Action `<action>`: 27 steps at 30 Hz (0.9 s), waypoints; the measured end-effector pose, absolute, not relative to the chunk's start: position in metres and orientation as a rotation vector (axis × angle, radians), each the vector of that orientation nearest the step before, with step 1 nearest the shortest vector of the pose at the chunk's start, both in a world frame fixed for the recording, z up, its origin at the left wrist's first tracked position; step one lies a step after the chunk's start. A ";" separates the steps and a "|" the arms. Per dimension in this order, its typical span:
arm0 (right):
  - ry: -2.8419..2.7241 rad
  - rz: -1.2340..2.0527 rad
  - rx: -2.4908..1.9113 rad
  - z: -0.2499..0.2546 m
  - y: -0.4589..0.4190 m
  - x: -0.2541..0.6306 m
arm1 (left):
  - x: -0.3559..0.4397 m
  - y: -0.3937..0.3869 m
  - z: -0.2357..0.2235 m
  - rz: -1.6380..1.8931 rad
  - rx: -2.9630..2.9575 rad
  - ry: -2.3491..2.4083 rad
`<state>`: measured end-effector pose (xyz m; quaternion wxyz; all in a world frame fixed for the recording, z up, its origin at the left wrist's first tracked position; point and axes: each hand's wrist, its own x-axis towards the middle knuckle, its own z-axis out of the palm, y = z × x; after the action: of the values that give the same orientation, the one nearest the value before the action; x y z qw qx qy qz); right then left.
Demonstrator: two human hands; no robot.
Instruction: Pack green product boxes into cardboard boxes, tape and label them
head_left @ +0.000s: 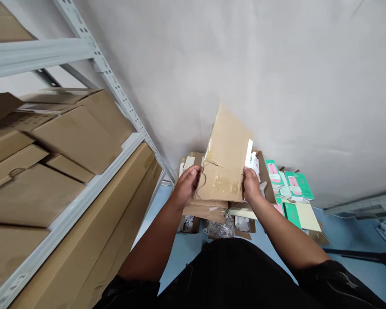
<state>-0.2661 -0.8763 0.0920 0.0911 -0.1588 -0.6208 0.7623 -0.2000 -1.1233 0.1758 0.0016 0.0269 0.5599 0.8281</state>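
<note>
The grip was two-handed, closed on opposite edges of a tan cardboard piece [227,171], the left hand [187,186] at one side and the right hand [251,182] at the other. Holding both sides probably kept the broad, creased panel from folding or swinging. It tilted, its far end pointing toward the wall [254,64], perhaps so its taped face could be seen. Just below the grip lay stacked flat cardboard [206,211], probably laid level so the sheets would not slide, with clear plastic wrap [220,229] nearer the body. Right of the grip, an open carton [266,176] contained white paper, its walls likely keeping the loose pieces together; green boxes [299,185] lay beyond it. Left of the grip, shelved cartons [83,137] sat packed closely. Both forearms reached forward and converged, thumbs toward the near face; the fingers behind the panel were mostly hidden.
</note>
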 end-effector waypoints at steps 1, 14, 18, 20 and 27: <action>-1.873 2.230 -0.458 0.094 -0.867 -0.258 | -0.203 -1.115 0.178 2.568 0.119 1.694; -2.233 1.443 -0.451 0.096 -0.745 -0.141 | -0.185 -0.950 0.171 1.950 0.717 1.524; -2.179 1.622 -0.157 0.114 -0.708 -0.094 | -0.155 -0.880 0.160 1.802 0.847 1.906; -2.181 1.686 -0.167 0.118 -0.684 -0.072 | -0.137 -0.846 0.155 1.749 0.880 2.032; -2.216 1.757 -0.183 0.122 -0.582 0.004 | -0.073 -0.729 0.142 1.679 0.939 2.006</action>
<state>0.0043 -0.5818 0.1216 0.1531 -0.0637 -0.7727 0.6127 -0.0730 -0.7294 0.1424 0.1803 0.3322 0.7099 0.5943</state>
